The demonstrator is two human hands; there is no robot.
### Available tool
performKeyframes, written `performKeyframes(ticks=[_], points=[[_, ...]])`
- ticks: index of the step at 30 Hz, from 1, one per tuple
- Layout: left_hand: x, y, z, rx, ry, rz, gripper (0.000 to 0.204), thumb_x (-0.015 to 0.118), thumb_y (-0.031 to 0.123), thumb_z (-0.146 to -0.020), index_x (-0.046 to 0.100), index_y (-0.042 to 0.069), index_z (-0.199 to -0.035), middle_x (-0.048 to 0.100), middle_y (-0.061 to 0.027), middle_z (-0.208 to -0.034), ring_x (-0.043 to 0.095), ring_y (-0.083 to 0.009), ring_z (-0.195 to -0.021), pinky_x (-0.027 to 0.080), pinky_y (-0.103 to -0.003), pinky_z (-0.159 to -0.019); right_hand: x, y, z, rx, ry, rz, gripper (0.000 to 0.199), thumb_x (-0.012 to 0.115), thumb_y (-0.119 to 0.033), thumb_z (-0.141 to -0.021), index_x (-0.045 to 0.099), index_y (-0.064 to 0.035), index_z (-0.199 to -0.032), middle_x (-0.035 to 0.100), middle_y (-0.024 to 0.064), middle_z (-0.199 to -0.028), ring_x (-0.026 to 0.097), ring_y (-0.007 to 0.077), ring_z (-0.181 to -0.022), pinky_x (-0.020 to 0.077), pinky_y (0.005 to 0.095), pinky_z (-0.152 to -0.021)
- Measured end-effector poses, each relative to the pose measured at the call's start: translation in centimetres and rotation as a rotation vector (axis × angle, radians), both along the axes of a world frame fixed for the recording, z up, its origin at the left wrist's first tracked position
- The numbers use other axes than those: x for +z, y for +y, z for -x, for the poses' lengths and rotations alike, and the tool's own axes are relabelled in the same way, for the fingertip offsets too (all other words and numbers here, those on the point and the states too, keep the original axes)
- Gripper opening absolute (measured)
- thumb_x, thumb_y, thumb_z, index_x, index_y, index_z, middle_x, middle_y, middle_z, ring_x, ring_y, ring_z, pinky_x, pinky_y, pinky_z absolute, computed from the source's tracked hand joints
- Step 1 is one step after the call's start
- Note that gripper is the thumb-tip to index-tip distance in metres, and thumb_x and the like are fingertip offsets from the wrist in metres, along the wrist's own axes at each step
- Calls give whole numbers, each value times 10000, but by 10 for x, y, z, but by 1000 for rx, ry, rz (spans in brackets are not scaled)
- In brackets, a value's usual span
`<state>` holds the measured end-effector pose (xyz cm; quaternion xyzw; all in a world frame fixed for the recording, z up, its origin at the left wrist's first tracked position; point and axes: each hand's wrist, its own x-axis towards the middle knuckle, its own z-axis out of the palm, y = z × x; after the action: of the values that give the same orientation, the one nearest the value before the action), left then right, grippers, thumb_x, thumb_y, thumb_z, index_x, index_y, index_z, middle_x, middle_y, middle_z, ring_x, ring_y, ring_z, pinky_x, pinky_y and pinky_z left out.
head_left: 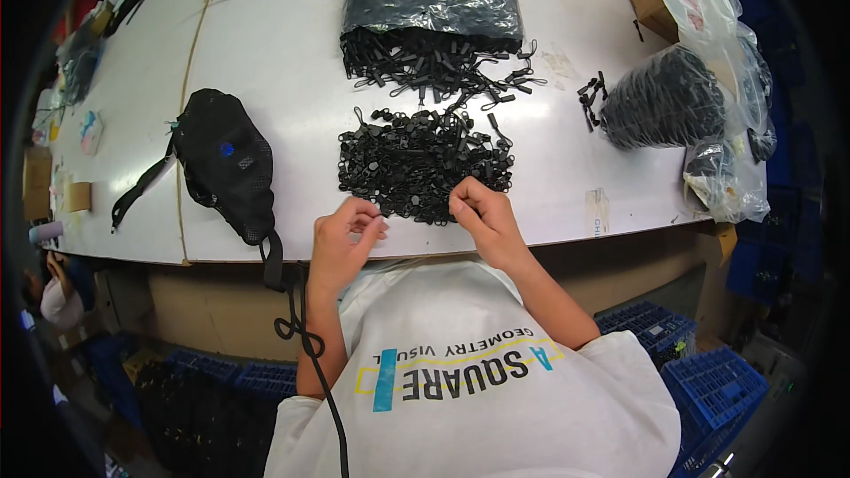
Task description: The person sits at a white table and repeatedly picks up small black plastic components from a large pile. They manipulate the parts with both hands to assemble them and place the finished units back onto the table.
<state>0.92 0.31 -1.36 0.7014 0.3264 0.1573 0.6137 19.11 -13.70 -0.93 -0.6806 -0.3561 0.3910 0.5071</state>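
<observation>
Person seated at a pale surface (553,168), both hands at the near edge of a loose heap of small black fittings (416,159), which lies directly in front of the torso. Left hand (343,235) at the heap's near left edge, fingers curled, thumb and fingertips close together; cannot tell whether a piece sits between them. Right hand (491,219) at the near right edge, fingertips drawn in against the pieces; grip on any one of them not clear. Beyond the heap, black looped pulls (425,62) spill from the mouth of a clear plastic bag (434,0), a good part of the load apparently inside. Progress, as I judge it: sorting or pairing by hand, much of it left, since heap and bag both look well stocked. A few dark pieces (591,99) lie apart to the right, beside a plastic-wrapped dark bundle (668,102); whether these count as done cannot be told. Black mesh pouch (226,159) to the left, well apart from the heap.
</observation>
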Motion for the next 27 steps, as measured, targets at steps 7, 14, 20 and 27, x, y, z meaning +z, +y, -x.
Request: performKeyframes(ticks=[7,14,20,27], points=[[-14,-19,-18,-27,-108,175,73,623,11,-854,571,-37,-836,631,-71,-657,653,-112,-611,525,-221,-561,0,9,10,133,-725,-198,54,639,-72,-799,592,-47,-802,563,64,-693,531,214,-573,405,319,-526],[-16,-25,-31,-5,-63,90,116,627,29,-871,555,-15,-792,588,-29,-629,543,-56,-537,466,-202,-485,3,11,14,117,-945,-228,95,690,-69,-724,631,-78,-798,465,32,-646,495,203,-571,387,338,-511],[-14,-32,-38,29,-14,-128,158,642,36,-855,555,4,-727,559,-10,-562,494,-38,-502,378,-206,-445,-1,6,18,209,-1021,-199,96,682,-63,-673,616,-91,-737,474,19,-639,490,185,-566,395,323,-519],[-9,-41,-36,64,-28,-111,192,637,43,-862,552,4,-694,558,-5,-558,430,-24,-462,324,-202,-427,-7,3,21,215,-923,-193,138,698,-51,-658,601,-70,-754,485,33,-650,512,202,-584,421,334,-541]])
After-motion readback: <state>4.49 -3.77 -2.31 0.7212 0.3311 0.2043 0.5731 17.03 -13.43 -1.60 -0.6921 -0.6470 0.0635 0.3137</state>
